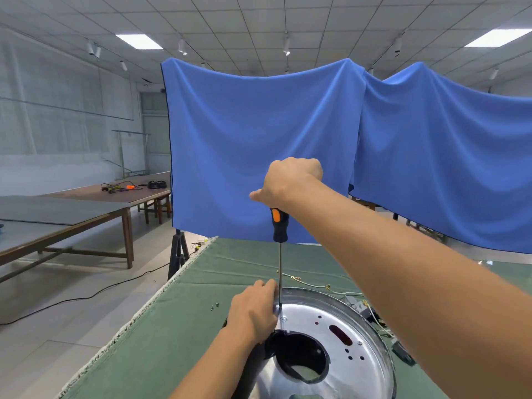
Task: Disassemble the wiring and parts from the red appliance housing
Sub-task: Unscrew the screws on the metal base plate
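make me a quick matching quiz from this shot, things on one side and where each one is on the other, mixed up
Things:
1. screwdriver
2. left hand
3. loose screws
4. white wire

Places:
A. lying on the green cloth left of the metal plate
B. held upright by the right hand, tip down on the metal plate
C. stretched across the cloth beyond the plate
D. at the plate's near-left rim, fingers beside the screwdriver shaft

Pairs: 1-B, 2-D, 3-A, 4-C
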